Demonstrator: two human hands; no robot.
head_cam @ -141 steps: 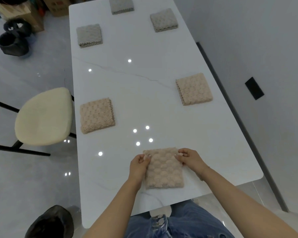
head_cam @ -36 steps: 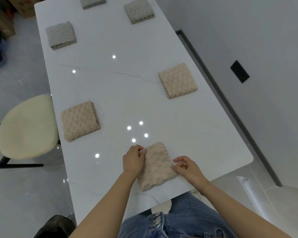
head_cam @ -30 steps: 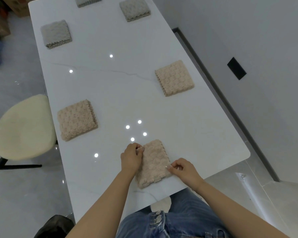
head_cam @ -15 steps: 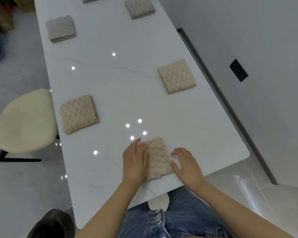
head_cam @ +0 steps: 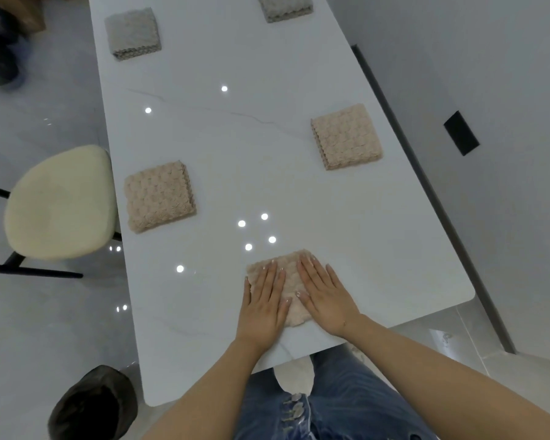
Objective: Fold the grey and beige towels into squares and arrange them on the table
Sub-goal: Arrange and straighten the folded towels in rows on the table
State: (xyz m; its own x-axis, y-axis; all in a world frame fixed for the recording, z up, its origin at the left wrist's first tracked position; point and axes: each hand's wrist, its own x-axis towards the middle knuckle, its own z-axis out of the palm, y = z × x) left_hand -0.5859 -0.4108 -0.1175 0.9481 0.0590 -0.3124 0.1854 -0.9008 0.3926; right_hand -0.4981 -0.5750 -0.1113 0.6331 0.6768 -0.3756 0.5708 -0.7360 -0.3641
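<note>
A folded beige towel [head_cam: 289, 282] lies near the front edge of the white table [head_cam: 267, 154]. My left hand [head_cam: 264, 303] and my right hand [head_cam: 326, 295] lie flat on it, side by side, fingers straight, pressing it down. Most of that towel is hidden under my palms. Two more folded beige towels sit farther up, one at the left [head_cam: 158, 196] and one at the right [head_cam: 346, 136]. Two folded grey towels rest at the far end, left [head_cam: 132, 33] and right [head_cam: 285, 7].
A cream-seated stool [head_cam: 58, 203] stands left of the table. A dark bag [head_cam: 92, 404] sits on the floor at the lower left. A grey wall [head_cam: 473, 90] runs close along the table's right side.
Half a second ago my hands lay at the towel's two sides. Both have slid inward on top of it and now press it flat.
</note>
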